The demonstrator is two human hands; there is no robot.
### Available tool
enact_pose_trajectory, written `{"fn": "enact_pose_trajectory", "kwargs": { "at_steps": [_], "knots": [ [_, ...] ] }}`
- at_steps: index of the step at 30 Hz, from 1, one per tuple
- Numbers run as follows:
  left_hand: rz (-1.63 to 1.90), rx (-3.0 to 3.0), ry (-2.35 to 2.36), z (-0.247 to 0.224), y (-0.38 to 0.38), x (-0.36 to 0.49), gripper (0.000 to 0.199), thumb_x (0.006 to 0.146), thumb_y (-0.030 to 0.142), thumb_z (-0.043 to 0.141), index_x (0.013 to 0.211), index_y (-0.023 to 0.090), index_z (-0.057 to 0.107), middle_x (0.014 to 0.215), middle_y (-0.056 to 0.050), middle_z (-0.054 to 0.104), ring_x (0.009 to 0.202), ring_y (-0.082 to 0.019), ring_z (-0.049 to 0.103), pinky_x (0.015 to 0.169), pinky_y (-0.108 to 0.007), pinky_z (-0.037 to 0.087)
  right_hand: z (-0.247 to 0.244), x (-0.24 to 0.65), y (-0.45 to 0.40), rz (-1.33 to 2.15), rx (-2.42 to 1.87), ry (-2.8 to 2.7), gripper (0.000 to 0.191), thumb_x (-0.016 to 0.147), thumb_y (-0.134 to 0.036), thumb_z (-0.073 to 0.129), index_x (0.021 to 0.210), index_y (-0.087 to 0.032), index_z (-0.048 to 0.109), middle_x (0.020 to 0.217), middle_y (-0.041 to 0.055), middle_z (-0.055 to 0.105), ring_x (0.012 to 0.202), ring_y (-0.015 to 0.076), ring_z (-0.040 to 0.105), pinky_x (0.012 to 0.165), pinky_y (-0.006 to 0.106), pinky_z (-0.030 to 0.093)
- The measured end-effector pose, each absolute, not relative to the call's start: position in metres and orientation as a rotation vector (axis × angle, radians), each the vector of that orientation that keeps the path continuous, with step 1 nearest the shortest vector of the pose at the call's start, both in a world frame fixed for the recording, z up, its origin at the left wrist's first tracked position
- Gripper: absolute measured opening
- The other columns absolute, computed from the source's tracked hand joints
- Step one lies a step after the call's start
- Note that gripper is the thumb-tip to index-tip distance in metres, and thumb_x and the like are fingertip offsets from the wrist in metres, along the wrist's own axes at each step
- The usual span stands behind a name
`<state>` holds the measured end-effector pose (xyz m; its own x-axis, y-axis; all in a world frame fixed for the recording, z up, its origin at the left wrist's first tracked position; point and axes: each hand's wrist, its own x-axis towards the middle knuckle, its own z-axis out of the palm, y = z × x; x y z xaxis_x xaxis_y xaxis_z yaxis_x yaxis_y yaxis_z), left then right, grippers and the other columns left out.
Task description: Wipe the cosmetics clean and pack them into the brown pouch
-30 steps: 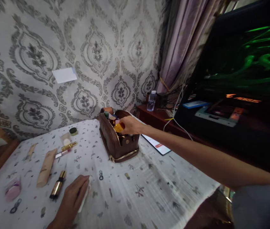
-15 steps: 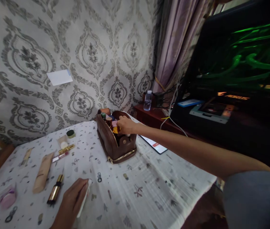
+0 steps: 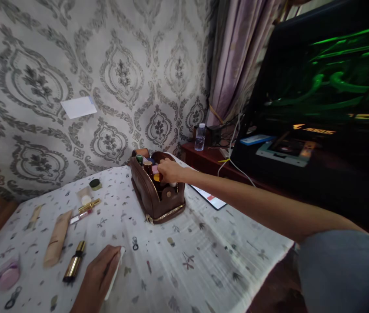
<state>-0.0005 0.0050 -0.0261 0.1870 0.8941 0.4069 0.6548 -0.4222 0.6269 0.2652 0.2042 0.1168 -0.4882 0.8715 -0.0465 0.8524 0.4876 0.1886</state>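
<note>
head view: the right hand (image 3: pixel 168 170) reaches far forward into the open top of a brown leather pouch (image 3: pixel 156 194) standing upright on the table (image 3: pixel 204 256). its fingers are curled down and drawn together around a small yellow-orange item (image 3: pixel 157 177) just inside the pouch; the fingertips touch it, though whether they truly pinch it or only rest on it cannot be told. the right arm is stretched nearly straight, running from the grey sleeve (image 3: pixel 344 269) at lower right up to the pouch, wrist level and palm turned downward. other small containers stand packed in the pouch beside the hand, among them a green-capped one (image 3: pixel 139 158) and a pink one (image 3: pixel 154 168).

the left hand (image 3: pixel 98 278) lies low on the patterned tablecloth near the bottom edge, palm down, fingers loosely bent and closed over a flat white piece (image 3: pixel 115 271) whose edge pokes out past the fingertips. just beside this hand, to its left, lies a gold and black tube (image 3: pixel 74 262). farther left are a beige tube (image 3: pixel 55 239), a pink round compact (image 3: pixel 7 275), and a slim gold stick (image 3: pixel 89 205). a phone (image 3: pixel 208 197) lies on the table to the right of the pouch, under the outstretched forearm.
</note>
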Motion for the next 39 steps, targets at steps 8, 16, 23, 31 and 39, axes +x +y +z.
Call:
{"fn": "enact_pose_trajectory", "kwargs": {
  "at_steps": [8, 16, 23, 31, 39],
  "knots": [
    [0.965, 2.202, 1.476, -0.035, 0.006, -0.010, 0.028, 0.096, 0.041, 0.051, 0.100, 0.020, 0.070, 0.090, -0.008, 0.072, 0.082, -0.019, 0.070, 0.075, -0.026, 0.058, 0.117, 0.266, 0.198, 0.252, 1.499, 2.608, 0.038, 0.076, -0.034, 0.079, 0.103, -0.008, 0.073, 0.118, 0.0188, 0.066, 0.111, 0.0296, 0.059, 0.090, 0.029, 0.045],
    [1.056, 2.174, 1.479, -0.030, 0.005, -0.004, 0.030, 0.096, 0.041, 0.049, 0.096, 0.019, 0.070, 0.090, -0.009, 0.072, 0.081, -0.019, 0.070, 0.074, -0.026, 0.058, 0.127, 0.272, 0.189, 0.247, 1.457, 2.708, 0.026, 0.089, -0.026, 0.065, 0.102, -0.005, 0.072, 0.113, 0.0191, 0.067, 0.109, 0.0270, 0.060, 0.092, 0.030, 0.041],
    [1.022, 2.144, 1.483, -0.025, 0.004, -0.001, 0.029, 0.097, 0.039, 0.048, 0.095, 0.019, 0.069, 0.087, -0.008, 0.071, 0.080, -0.019, 0.069, 0.073, -0.026, 0.057, 0.098, 0.296, 0.148, 0.002, 1.271, 3.083, 0.027, 0.099, -0.018, 0.048, 0.092, -0.012, 0.073, 0.102, 0.0116, 0.069, 0.098, 0.0209, 0.061, 0.086, 0.030, 0.045],
    [0.894, 2.121, 1.537, -0.029, 0.009, -0.007, 0.029, 0.097, 0.038, 0.048, 0.098, 0.019, 0.069, 0.084, -0.005, 0.069, 0.076, -0.017, 0.068, 0.069, -0.021, 0.054, 0.060, 0.328, 0.117, -0.081, 1.096, 3.500, 0.026, 0.102, -0.020, 0.042, 0.099, -0.015, 0.067, 0.089, 0.0081, 0.068, 0.086, 0.0191, 0.059, 0.077, 0.032, 0.051],
    [0.871, 2.035, 1.659, -0.035, 0.007, -0.011, 0.032, 0.096, 0.043, 0.048, 0.098, 0.019, 0.069, 0.080, -0.004, 0.069, 0.076, -0.017, 0.067, 0.066, -0.021, 0.055, 0.034, 0.334, 0.107, -0.227, 1.115, 3.663, 0.029, 0.100, -0.015, 0.042, 0.118, -0.017, 0.064, 0.106, 0.0106, 0.071, 0.098, 0.0208, 0.061, 0.082, 0.038, 0.058]
  ]
}}
